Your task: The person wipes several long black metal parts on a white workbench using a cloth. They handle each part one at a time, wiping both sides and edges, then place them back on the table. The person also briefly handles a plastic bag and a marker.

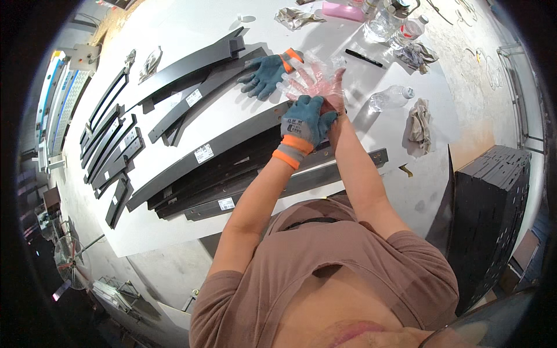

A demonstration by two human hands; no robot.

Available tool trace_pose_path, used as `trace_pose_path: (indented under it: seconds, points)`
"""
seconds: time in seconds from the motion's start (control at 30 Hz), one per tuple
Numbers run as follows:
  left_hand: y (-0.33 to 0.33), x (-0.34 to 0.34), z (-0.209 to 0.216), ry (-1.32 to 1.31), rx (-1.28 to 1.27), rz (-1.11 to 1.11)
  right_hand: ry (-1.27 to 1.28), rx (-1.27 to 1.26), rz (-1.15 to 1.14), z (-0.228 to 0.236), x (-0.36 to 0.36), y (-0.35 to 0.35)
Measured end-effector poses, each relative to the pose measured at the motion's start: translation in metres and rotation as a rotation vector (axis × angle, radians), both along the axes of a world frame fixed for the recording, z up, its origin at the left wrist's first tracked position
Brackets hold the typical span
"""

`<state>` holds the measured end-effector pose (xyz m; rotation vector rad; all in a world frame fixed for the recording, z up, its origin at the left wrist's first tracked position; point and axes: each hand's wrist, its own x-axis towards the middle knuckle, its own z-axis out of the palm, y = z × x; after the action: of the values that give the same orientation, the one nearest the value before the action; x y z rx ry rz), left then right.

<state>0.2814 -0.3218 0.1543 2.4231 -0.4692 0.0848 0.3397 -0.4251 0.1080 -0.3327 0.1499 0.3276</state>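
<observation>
My right hand (pixel 322 86) is held up over the table with its fingers spread, inside a thin clear plastic glove (pixel 288 88). My left hand (pixel 304 120) wears a blue-grey coated work glove with an orange cuff. Its fingers are closed at my right wrist, on the lower part of the plastic glove. Just left of my hands a matching work glove (pixel 264 76) lies flat on the table. Below my hands are long dark curved metal bars (pixel 203 159), some with white labels.
More dark bars (pixel 110 148) lie at the left of the white table (pixel 142 232). A clear bottle (pixel 390 98), a black marker (pixel 364 58) and crumpled rags (pixel 419 124) lie to the right. A black stack (pixel 487 209) stands beyond the table's right edge; a fan (pixel 69 262) stands at the lower left.
</observation>
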Motion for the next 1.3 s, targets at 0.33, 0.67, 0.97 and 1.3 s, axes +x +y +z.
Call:
trace_pose_path:
  seconds: [0.33, 0.67, 0.97, 1.3]
  points:
    - [-0.029, 0.004, -0.016, 0.016, 0.058, -0.35, -0.064, -0.118, -0.07, -0.007, 0.023, -0.014]
    - [-0.053, 0.045, -0.009, -0.301, -0.177, 0.142, 0.065, -0.072, -0.121, -0.019, 0.043, -0.043]
    - [-0.053, 0.051, -0.036, -0.077, -0.144, -0.242, 0.165, -0.01, -0.144, -0.047, 0.049, -0.056]
    - [-0.042, 0.078, -0.047, 0.073, -0.095, -0.353, 0.131, 0.055, -0.13, -0.026, 0.047, -0.076]
